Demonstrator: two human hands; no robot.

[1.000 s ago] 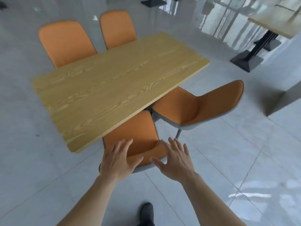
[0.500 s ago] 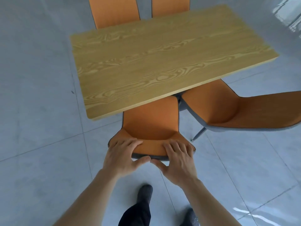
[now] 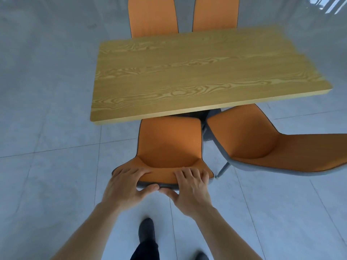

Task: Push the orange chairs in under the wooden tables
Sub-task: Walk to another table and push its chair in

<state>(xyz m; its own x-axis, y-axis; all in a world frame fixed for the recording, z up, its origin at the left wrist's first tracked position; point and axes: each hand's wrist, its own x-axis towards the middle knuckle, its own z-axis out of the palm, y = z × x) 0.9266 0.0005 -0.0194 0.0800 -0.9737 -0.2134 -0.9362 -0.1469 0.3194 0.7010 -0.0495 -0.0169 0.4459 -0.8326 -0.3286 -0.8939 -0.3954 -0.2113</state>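
An orange chair [image 3: 170,143] stands right in front of me, the front of its seat tucked under the near edge of the wooden table [image 3: 197,72]. My left hand [image 3: 124,184] and my right hand [image 3: 191,190] both grip the top of its backrest, fingers over the orange side, thumbs on the grey back. A second orange chair [image 3: 262,145] stands to the right, turned outward at an angle, only its seat front under the table. Two more orange chairs, the far left one [image 3: 153,17] and the far right one [image 3: 216,14], stand at the table's far side.
Grey tiled floor [image 3: 47,166] surrounds the table. My dark shoe [image 3: 146,229] and trouser leg are below the chair, between my forearms. A glossy reflection [image 3: 334,4] shows at the top right corner.
Both hands went from open, hovering at the backrest, to gripping its top edge. My view has swung to face the table squarely, and the chair now sits straight at the table's edge.
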